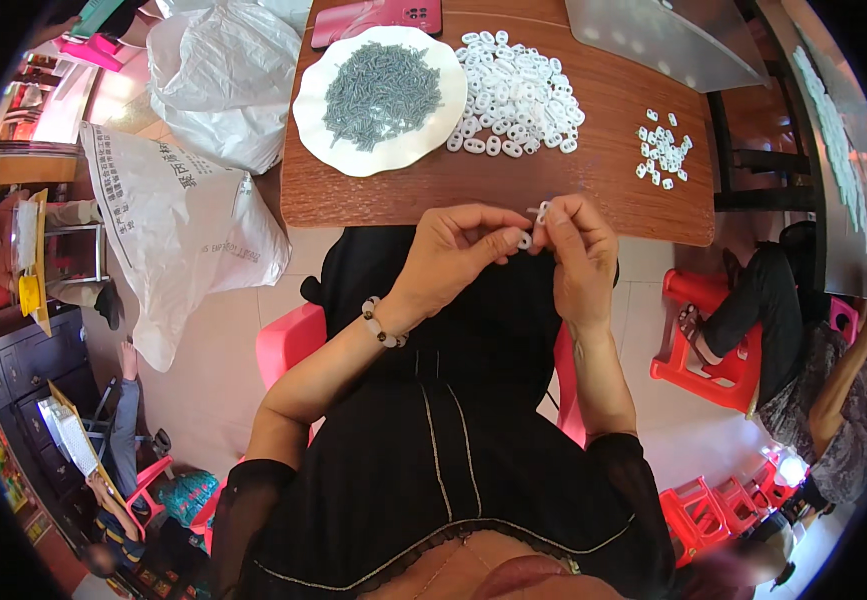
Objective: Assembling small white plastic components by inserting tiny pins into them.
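My left hand (460, 250), with a beaded bracelet (383, 322) on its wrist, is closed in a pinch. At its fingertips shows a small white plastic piece with a hole (524, 240). Facing it, my right hand (579, 245) pinches another small white two-holed piece (541, 210). A thin grey pin (531, 211) shows beside that piece; which fingers hold it I cannot tell. Both hands meet just off the table's near edge, above my lap. Beyond them stand a scalloped white plate (320, 140) of grey pins (383, 95) and a heap of white two-holed pieces (518, 95).
On the brown table (613, 195), a smaller group of white pieces (663, 150) lies at the right. A pink phone (378, 20) is behind the plate. White sacks (188, 220) stand at the left. Red stools (703, 350) and a seated person (768, 310) are at the right.
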### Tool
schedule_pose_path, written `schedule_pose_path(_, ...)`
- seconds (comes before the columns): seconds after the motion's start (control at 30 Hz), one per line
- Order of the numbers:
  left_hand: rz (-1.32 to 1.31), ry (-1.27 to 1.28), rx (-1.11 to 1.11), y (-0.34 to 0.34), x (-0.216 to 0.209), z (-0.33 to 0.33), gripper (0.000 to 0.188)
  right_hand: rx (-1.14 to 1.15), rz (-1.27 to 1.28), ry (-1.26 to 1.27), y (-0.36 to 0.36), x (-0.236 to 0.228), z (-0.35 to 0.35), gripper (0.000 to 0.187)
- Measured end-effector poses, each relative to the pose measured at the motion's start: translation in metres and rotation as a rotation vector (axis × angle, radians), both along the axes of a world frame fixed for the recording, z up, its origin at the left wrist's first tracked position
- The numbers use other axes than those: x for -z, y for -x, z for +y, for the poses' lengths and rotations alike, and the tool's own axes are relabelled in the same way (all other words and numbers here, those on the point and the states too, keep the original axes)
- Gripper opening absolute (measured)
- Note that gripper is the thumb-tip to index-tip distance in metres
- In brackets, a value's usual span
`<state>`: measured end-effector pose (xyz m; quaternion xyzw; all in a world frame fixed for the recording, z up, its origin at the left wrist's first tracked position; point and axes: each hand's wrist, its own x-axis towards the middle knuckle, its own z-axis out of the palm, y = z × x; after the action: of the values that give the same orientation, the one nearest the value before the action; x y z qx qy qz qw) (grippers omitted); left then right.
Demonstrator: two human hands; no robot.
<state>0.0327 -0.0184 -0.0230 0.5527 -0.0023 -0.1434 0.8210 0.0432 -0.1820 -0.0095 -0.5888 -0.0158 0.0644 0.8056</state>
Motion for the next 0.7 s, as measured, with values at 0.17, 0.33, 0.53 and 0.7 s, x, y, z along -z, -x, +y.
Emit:
schedule_pose_path(0.17, 0.058, 0.084, -0.013, 0.0, 0.0, -0.004, 0.025, -0.02, -0.075, 0.121, 0.006, 0.001, 0.005, 0.011)
schedule_pose_path(0.33, 0.184, -0.06, 0.093, 0.007, -0.006, -0.006, 0.024, 0.064, -0.127, 0.222, 0.018, -0.008, 0.005, 0.011)
schedule_pose_path(0.53, 0.138, -0.028, 0.028, 0.013, -0.005, -0.011, 0.022, 0.057, -0.208, 0.2, 0.026, -0.01, 0.009, 0.007)
schedule_pose_path(0.7, 0.119, 0.071, -0.125, 0.008, -0.003, -0.014, 0.021, 0.091, -0.231, 0.355, 0.02, -0.01, 0.005, 0.008)
